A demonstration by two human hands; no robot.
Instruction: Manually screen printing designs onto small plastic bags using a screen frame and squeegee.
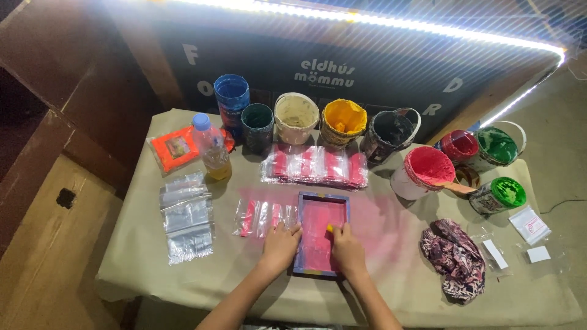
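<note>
The small printing frame is lying flat on the cloth-covered surface, its long axis running away from the person, with pink ink coating its mesh. The near end is partly hiding behind both wrists. The left hand is pressing palm-down on the frame's left rail, fingers held together and pointing forward. The right hand is sitting inside the frame, fingers curling around a small yellow piece, mostly covered and hard to make out. Both forearms are reaching in from the bottom edge.
</note>
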